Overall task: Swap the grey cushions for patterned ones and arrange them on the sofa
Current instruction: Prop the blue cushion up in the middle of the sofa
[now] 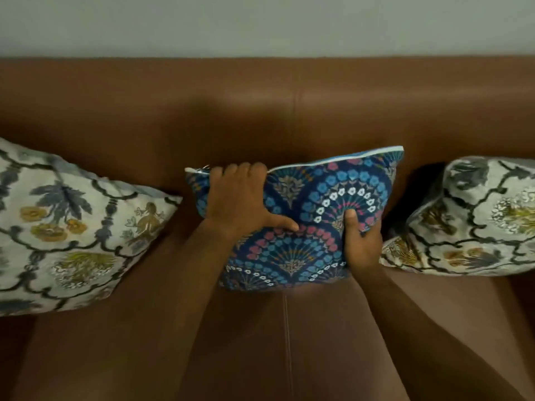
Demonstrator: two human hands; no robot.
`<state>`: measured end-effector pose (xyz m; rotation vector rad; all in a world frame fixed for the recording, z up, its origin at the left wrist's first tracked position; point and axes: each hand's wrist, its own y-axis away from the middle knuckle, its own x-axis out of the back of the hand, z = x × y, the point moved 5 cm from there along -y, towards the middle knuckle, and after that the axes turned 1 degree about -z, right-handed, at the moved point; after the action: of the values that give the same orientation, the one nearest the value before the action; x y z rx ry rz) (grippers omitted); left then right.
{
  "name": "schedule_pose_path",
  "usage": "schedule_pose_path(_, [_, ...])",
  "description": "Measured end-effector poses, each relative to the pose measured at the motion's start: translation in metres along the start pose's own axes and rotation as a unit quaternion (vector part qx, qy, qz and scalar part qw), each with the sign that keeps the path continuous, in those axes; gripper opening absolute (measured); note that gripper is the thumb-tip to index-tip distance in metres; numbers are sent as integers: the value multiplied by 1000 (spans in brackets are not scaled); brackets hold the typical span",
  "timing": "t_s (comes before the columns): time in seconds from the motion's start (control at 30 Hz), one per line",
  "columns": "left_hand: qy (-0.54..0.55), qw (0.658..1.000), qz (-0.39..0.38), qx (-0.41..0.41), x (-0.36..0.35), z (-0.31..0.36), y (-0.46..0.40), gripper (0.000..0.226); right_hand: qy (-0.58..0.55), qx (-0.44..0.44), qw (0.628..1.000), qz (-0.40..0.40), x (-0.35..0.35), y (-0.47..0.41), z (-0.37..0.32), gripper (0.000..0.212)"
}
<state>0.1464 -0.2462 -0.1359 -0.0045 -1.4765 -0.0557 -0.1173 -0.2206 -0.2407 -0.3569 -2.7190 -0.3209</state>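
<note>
A long brown leather sofa [289,111] fills the view, its backrest running under a pale grey-green wall [260,21] and a seam dividing the two seat pads. On the left of the seat, a large cream cushion with dark trellis lines, blue-grey leaves and mustard flowers [69,227] leans against the backrest. A matching cream floral cushion [469,221] sits on the right, partly cut off by the frame edge. Between them, near the centre of the seat, stands a smaller square navy cushion printed with fan-shaped scallops of blue, pink and white flowers [307,215]; a light blue zipped edge runs along its top, and it rests upright against the backrest. The left hand [243,198] curls its fingers over the cushion's upper left corner, thumb spread across the front. The right hand [362,241] clasps the cushion's lower right edge, thumb pressed into the patterned face.
</note>
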Motion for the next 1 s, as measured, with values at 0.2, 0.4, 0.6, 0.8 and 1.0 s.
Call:
schedule_pose_path(0.2, [258,934,79,232,-7,-68,86,127,177,190,966,-18,-15,-2,-115,86])
schedule_pose_path(0.4, [213,938,88,259,-17,-81,67,127,172,236,955,-55,-34,-20,-132,92])
schedule_pose_path(0.6, [196,946,84,245,-20,-82,73,132,189,243,951,-29,-37,-10,-118,89])
schedule_pose_path(0.8, [210,951,215,69,24,30,98,114,182,206,961,29,44,13,-81,77])
schedule_pose_path(1.0, [257,949,111,-145,44,207,69,83,126,-10,981,144,209,25,20,70])
